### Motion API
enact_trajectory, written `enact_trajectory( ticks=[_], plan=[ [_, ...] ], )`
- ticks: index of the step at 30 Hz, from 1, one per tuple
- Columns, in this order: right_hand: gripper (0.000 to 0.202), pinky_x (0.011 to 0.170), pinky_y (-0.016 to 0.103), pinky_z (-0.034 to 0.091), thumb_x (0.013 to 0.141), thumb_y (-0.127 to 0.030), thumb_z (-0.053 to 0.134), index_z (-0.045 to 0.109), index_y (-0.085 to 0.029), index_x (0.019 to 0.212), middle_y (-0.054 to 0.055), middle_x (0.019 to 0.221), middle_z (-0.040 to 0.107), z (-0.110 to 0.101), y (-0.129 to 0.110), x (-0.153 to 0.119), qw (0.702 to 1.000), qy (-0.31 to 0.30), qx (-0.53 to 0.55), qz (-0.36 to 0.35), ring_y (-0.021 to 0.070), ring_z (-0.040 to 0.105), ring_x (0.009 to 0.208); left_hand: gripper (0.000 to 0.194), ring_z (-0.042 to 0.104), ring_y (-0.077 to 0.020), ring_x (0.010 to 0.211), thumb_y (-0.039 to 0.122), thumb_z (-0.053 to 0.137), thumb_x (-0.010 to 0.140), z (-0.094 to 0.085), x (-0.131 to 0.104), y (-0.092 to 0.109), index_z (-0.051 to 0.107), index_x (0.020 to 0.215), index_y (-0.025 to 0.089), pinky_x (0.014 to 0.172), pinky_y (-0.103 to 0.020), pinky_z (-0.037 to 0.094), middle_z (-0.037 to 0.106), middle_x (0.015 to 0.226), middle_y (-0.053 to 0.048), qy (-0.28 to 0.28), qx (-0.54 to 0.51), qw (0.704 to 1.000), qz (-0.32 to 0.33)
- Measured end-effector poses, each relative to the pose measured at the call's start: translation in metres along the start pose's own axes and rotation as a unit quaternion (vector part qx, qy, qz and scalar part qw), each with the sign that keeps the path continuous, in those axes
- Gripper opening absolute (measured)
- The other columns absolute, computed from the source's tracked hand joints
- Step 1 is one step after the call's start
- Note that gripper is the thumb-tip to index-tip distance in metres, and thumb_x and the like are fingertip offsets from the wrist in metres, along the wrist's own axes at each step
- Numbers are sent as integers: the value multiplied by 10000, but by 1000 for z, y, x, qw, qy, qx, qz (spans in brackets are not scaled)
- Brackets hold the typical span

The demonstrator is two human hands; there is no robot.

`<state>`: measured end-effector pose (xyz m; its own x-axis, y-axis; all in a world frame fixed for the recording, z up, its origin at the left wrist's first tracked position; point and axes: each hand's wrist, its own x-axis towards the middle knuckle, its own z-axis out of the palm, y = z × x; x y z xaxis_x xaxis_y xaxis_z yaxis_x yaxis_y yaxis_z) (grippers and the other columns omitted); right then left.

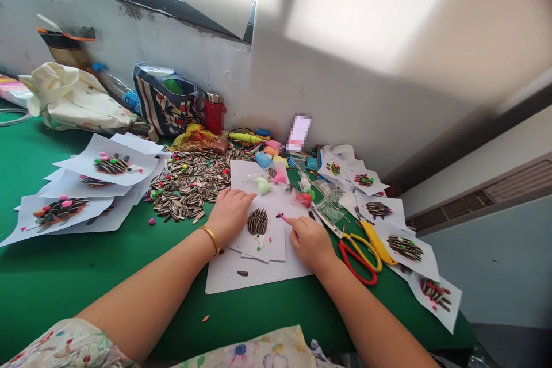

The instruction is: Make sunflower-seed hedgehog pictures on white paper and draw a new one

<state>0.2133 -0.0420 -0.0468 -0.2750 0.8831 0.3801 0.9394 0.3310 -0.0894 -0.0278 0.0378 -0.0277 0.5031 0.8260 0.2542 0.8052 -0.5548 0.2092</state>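
Observation:
On the green table lies a white paper (273, 244) bearing a hedgehog shape of striped sunflower seeds (257, 222), with small green and red bits below it. My left hand (230, 213), a gold bangle at its wrist, rests on the paper's left edge; its fingers point toward the upper right, and nothing shows in them. At the paper's right side my right hand (308, 238) pinches a small pink piece (283, 218) between thumb and index finger. Larger sheets lie beneath, with a single seed (242, 273) near the front.
A seed pile (185, 184) lies left of the papers. Finished-looking seed hedgehog sheets (125, 164) stack at far left, others (405, 247) at right. Scissors (357, 253) and a yellow cutter (377, 241) sit beside my right hand. Bags and a red bottle (213, 115) stand behind.

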Motion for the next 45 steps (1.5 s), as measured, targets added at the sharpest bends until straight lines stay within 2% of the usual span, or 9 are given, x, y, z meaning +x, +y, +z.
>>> enact_trajectory(
  ticks=[5,11,20,26,28,34,36,40,45],
  plan=[
    [231,715,293,426,830,-92,503,674,-177,961,67,888,715,2,-7,10,997,-64,-20,41,206,633,817,378,552,-245,1094,96,442,889,1,1,-2,688,1124,260,1076,-456,306,678,1057,-72,-12,11,1000,19],
    [230,704,293,393,842,-105,509,652,-180,1006,71,926,719,-1,-11,21,992,-111,-18,63,209,635,840,339,540,-256,1107,113,472,888,2,2,-2,722,1045,281,1079,-489,289,669,1061,-67,-16,10,1000,21],
    [248,658,271,321,807,-100,519,648,-203,991,26,876,704,-39,-5,-8,980,-174,13,101,170,616,795,333,540,-257,1113,99,463,899,2,1,-1,719,1028,268,1101,-530,241,667,1065,-65,-22,17,1000,12],
    [157,714,306,326,874,-159,542,693,-199,889,67,948,679,-56,12,7,981,-154,-77,88,211,581,893,335,541,-260,1110,89,475,887,3,2,-1,717,1037,266,1100,-536,240,669,1071,-63,-21,19,999,15],
    [154,761,317,340,905,-203,562,714,-209,888,76,1006,668,-52,13,18,987,-127,-78,66,227,564,960,338,543,-260,1109,90,476,889,4,2,-2,715,1049,268,1101,-541,239,670,1068,-63,-20,17,1000,14],
    [196,793,322,372,897,-235,646,717,-257,1078,61,980,670,-18,-1,51,994,-109,-2,-19,211,562,924,317,545,-264,1114,116,479,904,3,1,-1,710,1066,260,1096,-548,256,667,1076,-63,-16,20,1000,19],
    [153,782,325,375,890,-228,655,734,-246,1020,60,937,671,-9,-4,56,994,-103,0,-31,211,565,893,310,545,-264,1114,123,480,908,2,1,0,708,1068,259,1094,-549,262,667,1077,-63,-16,19,1000,19],
    [113,774,325,390,893,-193,627,737,-204,870,64,841,679,-2,-3,55,997,-68,17,-42,203,585,827,308,549,-265,1110,121,487,903,2,1,0,708,1068,259,1092,-552,268,668,1069,-62,-14,17,1000,19],
    [149,780,289,432,860,-123,609,713,-190,943,48,870,719,1,-5,44,990,-22,138,-30,181,629,823,317,552,-262,1113,111,492,893,4,1,-2,712,1058,268,1105,-550,254,672,1075,-62,-12,16,1000,18]
  ],
)
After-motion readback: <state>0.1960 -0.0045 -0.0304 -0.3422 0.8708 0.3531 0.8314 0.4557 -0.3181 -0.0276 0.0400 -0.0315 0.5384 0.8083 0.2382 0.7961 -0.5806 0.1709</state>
